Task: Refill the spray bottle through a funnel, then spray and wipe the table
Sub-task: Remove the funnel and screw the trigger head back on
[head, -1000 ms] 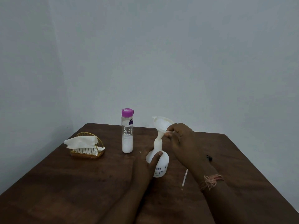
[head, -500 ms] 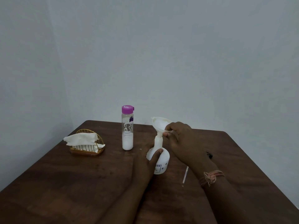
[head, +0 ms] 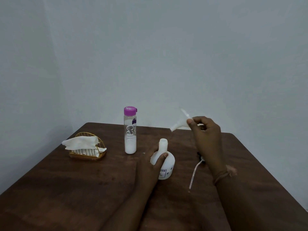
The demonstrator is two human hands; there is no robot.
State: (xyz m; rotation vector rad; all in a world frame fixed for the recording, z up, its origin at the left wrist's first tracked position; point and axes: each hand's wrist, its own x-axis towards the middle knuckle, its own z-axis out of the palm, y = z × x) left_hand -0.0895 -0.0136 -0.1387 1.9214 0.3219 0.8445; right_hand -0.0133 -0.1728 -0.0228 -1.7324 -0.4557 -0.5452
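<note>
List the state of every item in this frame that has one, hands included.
spray bottle: upright on the table, neck open, no funnel in it
funnel: lifted clear, tilted, spout pointing left
refill bottle: upright, pink cap closed, partly full
tissue holder: holds tissues
spray head tube: lying on the table
left hand: grips the spray bottle
right hand: pinches the funnel

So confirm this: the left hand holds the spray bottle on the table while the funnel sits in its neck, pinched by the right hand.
Not quite. The head view shows the funnel lifted clear of the spray bottle, tilted in the air, with the neck open. The rest stands: the left hand holds the bottle on the table and the right hand pinches the funnel.
</note>
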